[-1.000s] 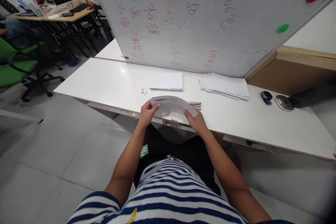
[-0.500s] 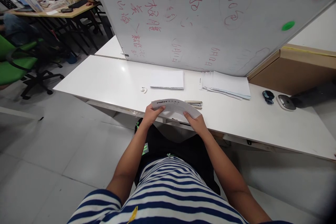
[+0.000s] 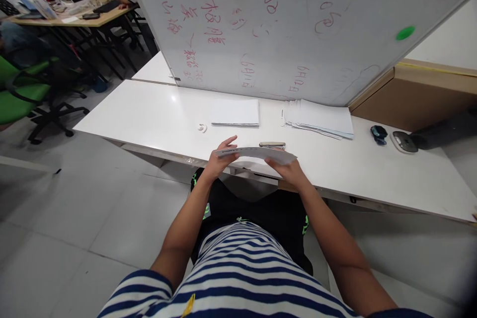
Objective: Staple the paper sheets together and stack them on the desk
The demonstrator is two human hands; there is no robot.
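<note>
A printed sheet of paper (image 3: 253, 152), perhaps more than one, is held up between my hands at the front edge of the white desk (image 3: 156, 114). My left hand (image 3: 220, 160) grips its left end, thumb on the near side and some fingers stretched out beyond it. At the right end, my right hand (image 3: 288, 170) pinches it with the thumb in front. The sheet bows upward and is seen nearly edge-on. Just behind it lies a stapler (image 3: 273, 145), partly covered by the paper.
A paper stack (image 3: 235, 112) and a looser pile of sheets (image 3: 320, 118) lie by the whiteboard (image 3: 238, 25). A small white curved item (image 3: 201, 128) is left of them. To the right are a dark blue object (image 3: 379, 134), a mouse-like device (image 3: 404, 142) and a cardboard box (image 3: 421, 94).
The sheet has tipped from showing its printed face to nearly edge-on. My right hand has moved slightly right, and my left fingers have lifted and spread behind the paper.
</note>
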